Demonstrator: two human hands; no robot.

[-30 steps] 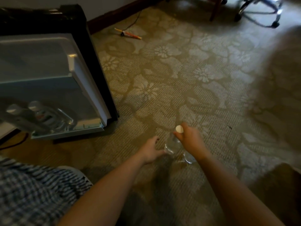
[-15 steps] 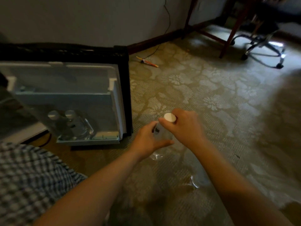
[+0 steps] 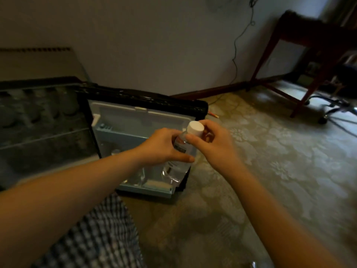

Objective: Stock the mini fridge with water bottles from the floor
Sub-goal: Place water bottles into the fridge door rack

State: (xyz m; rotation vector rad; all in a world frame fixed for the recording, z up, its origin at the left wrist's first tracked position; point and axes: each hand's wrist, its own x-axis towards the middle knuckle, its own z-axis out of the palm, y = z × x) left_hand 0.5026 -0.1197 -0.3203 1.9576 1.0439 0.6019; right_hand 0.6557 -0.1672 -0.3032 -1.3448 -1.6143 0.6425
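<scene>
Nearest, at 7 o'clock, a checked cloth [image 3: 92, 238] covered the person's lap, and both bare forearms reached forward over it.

The left hand [image 3: 162, 146] was wrapped round the middle of a clear water bottle [image 3: 180, 147], with the thumb lying across the front. The right hand [image 3: 212, 140] pinched the neck between thumb and fingers, just under the white cap [image 3: 195, 128]. The bottle was held in the air in front of the open fridge door. Its long axis was tilted, with the cap toward 1 o'clock and the base toward 7 o'clock. Its label showed a red patch and a dark band, but the writing was too blurred to read.

Just behind the bottle stood the door [image 3: 135, 120] of the black fridge [image 3: 146, 98], swung open with its pale inner lining facing the camera. In the lower door shelf, the pale cap of a second bottle [image 3: 116, 151] showed above the left forearm, which hid most of that shelf.

At 9 o'clock the dim fridge interior [image 3: 44, 132] showed a wire shelf and rounded shapes too blurred to identify.

A floral carpet [image 3: 270, 171] spread out toward 3 o'clock. An orange stick [image 3: 213, 114] lay on it just beyond the door's corner. Farther off, a cable [image 3: 234, 60] hung down the wall at 12 o'clock. A dark wooden table [image 3: 316, 60] and a chair base [image 3: 328, 111] stood at 2 o'clock.
</scene>
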